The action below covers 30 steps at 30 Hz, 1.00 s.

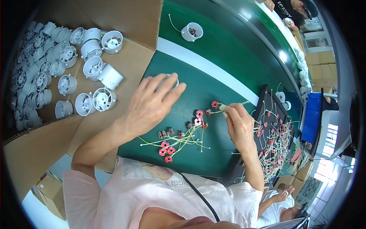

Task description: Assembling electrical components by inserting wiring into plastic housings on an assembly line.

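My left hand point(152, 101) is curled over a white round fan housing point(175, 84) on the green worktable; the fingers hide most of the housing. Pinched in my right hand point(241, 124) are the thin pale wires of a small red motor coil point(215, 105), which hangs just left of the fingertips. Close to that hand, a pile of red and dark wired motor coils point(198, 121) lies on the table. More coils point(165, 149) with yellowish wires spread nearer to me.
At left, a big cardboard box point(131, 68) holds many white fan housings point(68, 55). A black tray point(263, 103) of wired coils stands at right. Beyond a white strip point(206, 65), one housing with a wire point(191, 32) sits on the green belt. Other people work at the far right.
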Each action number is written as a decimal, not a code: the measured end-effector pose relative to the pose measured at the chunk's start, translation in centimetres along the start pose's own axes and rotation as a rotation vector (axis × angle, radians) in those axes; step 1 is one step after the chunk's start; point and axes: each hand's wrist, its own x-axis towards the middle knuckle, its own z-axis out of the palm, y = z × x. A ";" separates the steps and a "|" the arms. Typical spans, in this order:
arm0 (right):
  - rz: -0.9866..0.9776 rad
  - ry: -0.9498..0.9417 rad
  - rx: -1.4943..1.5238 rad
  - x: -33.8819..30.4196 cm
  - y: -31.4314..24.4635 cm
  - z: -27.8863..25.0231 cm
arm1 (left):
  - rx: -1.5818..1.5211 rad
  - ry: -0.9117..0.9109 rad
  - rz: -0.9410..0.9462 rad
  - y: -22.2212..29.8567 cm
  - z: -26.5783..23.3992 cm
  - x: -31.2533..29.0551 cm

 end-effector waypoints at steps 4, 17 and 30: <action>0.033 0.067 0.093 0.4 -1.5 -2.9 | -0.081 -0.018 0.043 0.2 0.6 -0.3; -0.352 0.748 0.628 3.7 -2.9 -18.6 | -0.251 0.021 0.102 0.6 1.0 -1.1; -0.320 1.401 -0.744 -0.8 -1.2 -39.4 | -0.247 -0.015 0.101 0.2 1.1 -0.9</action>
